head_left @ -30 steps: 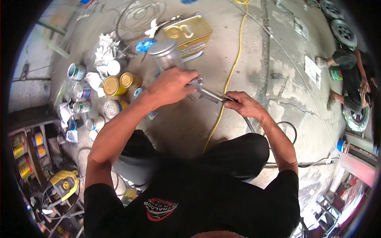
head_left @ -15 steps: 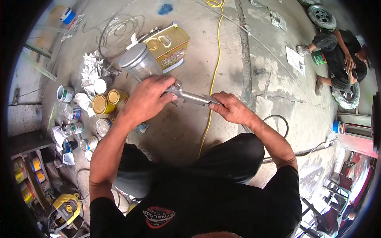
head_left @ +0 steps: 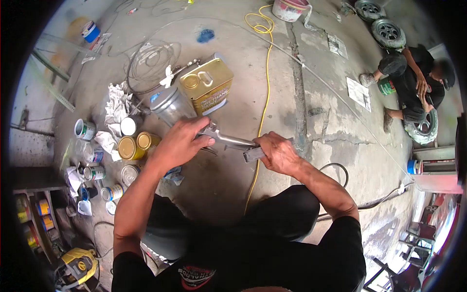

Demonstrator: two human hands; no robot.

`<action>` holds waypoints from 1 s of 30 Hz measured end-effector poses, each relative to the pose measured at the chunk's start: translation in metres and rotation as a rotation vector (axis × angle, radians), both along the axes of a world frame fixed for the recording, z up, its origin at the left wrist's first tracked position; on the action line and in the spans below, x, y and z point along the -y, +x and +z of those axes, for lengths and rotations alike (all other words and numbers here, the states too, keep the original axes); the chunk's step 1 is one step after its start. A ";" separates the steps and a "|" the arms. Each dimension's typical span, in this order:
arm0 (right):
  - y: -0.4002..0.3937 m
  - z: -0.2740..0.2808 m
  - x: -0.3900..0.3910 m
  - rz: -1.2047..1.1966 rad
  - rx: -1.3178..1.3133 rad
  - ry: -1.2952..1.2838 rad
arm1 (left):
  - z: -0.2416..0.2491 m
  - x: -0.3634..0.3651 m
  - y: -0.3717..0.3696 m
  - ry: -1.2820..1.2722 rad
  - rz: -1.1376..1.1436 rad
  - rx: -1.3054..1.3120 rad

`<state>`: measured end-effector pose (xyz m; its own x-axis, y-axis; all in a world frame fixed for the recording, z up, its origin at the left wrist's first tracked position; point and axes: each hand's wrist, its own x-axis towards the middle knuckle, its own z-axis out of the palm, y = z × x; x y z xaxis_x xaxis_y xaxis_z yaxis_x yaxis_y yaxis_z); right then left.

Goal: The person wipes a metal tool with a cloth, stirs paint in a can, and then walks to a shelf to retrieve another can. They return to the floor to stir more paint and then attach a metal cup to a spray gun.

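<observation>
A metal spray gun [head_left: 232, 140] with a silver paint cup [head_left: 171, 111] is held out over the floor in front of me. My left hand [head_left: 181, 142] is wrapped round its body just below the cup, thumb and fingers closed. At the far end of the gun, my right hand [head_left: 279, 152] is closed with its fingertips at the tip of the handle. A flat grey rectangular piece [head_left: 253, 155] sticks out from under those right fingers; I cannot tell what it is. Behind the cup stands a gold rectangular paint can [head_left: 209, 85].
Several paint cans [head_left: 128, 148] and crumpled paper [head_left: 116, 104] lie to the left. A yellow cord [head_left: 266, 92] runs along the floor on the right of the gold can. Another person [head_left: 418, 82] sits at the right by wheels [head_left: 389, 31]. A pink bucket [head_left: 290, 10] stands far off.
My view has tilted up, so floor objects appear lower and the pink bucket shows. My right hand has turned, and the grey piece now points left and down below the handle.
</observation>
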<state>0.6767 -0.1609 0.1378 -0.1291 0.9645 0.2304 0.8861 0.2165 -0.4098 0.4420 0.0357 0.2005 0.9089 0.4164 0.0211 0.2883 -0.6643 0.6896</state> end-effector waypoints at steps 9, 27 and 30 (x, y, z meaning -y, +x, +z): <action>0.007 -0.018 -0.002 -0.134 -1.046 -0.567 | -0.011 -0.004 -0.001 0.145 -0.093 0.073; -0.001 0.003 0.002 -0.223 -1.153 -0.515 | -0.010 -0.003 -0.004 0.079 -0.131 0.138; -0.005 0.011 0.003 -0.299 -1.249 -0.691 | -0.010 -0.003 -0.005 0.105 -0.165 0.156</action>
